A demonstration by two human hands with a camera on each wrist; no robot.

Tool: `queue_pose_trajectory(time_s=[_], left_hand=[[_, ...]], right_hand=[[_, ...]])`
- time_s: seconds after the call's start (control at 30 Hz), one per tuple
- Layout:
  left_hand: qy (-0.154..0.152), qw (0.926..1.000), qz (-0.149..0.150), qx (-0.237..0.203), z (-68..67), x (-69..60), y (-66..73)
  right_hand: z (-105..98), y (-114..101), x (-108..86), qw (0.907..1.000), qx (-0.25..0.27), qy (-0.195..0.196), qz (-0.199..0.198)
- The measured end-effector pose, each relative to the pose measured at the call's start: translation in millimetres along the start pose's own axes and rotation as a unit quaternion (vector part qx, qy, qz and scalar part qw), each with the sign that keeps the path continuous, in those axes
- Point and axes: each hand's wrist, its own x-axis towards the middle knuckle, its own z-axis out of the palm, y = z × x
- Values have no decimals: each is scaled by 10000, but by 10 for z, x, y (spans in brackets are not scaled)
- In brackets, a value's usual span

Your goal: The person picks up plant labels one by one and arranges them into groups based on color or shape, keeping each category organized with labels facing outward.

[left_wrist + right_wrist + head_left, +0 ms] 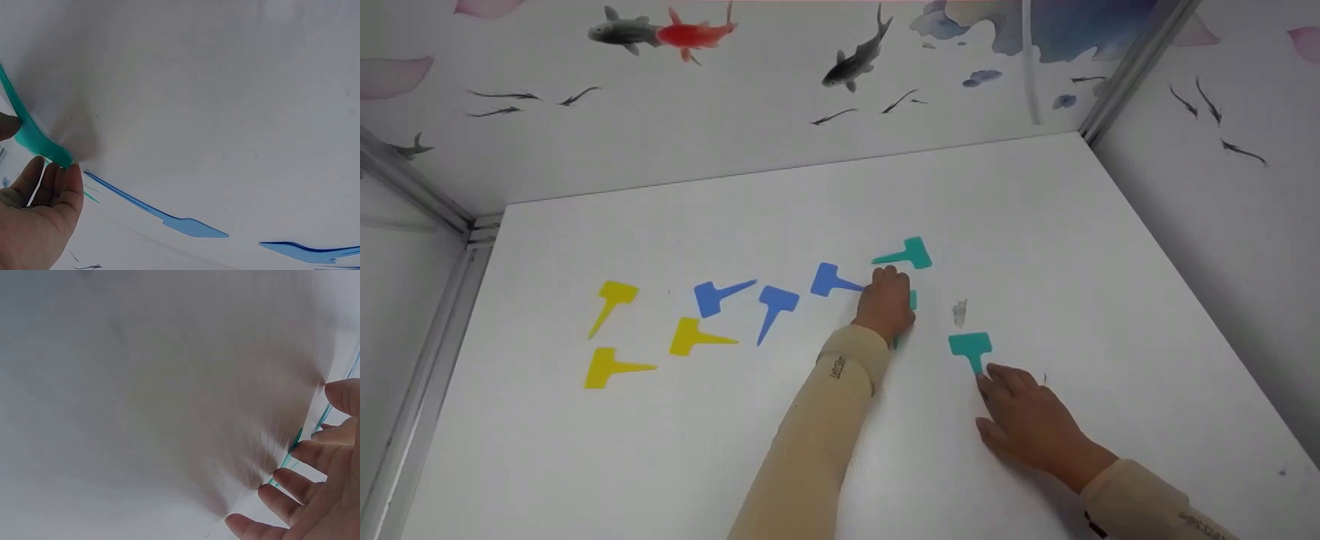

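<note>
My left hand (887, 304) reaches to the middle of the white table and covers most of a teal T-shaped plant label (913, 300). In the left wrist view, thumb and fingers hold this label (48, 147) at its wide head. Just beyond the hand lies another teal label (915, 253); a blue label (829, 280) points its stem at the knuckles. My right hand (1035, 420) rests with spread, relaxed fingers on the table, fingertips at the stem of a third teal label (971, 345). In the right wrist view, a thin teal edge (298, 437) shows beside those fingertips.
Two more blue labels (778, 300) (709, 298) lie left of centre. Farther left are three yellow labels (619, 292) (685, 336) (601, 367). A grey smudge (959, 312) marks the tabletop. Panels printed with fish (859, 60) stand behind the table's back edge.
</note>
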Motion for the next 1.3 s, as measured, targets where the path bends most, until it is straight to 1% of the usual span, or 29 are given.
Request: queue_pose_trajectory(time_s=[0.3, 0.47, 0.67, 0.9, 1.0, 1.1, 1.2, 1.3], left_hand=[[-97, 9997, -48, -212, 0, -52, -3], [-98, 9994, -59, -340, -22, -110, -11], [-83, 9989, -18, -471, -36, -210, -5], [-65, 9982, 7, -595, -30, -331, -29], [-101, 9976, 30, -686, -22, -383, -42], [-71, 9971, 57, -762, -9, -430, -60], [-30, 9968, 75, -791, 1, -469, -68], [-63, 9967, 93, -804, 10, -504, -54]], right_hand=[[30, 16, -13, 9999, -72, 39, -66], [43, 24, -15, 9999, -92, 72, -114], [35, 20, -16, 9999, -55, -6, -113], [47, 15, -29, 9998, -27, 117, -177], [49, 11, -31, 9998, -26, 128, -169], [48, 13, -24, 9998, -31, 126, -159], [39, 20, -11, 9997, -114, 137, -167], [29, 30, -6, 9995, -216, 127, -172]])
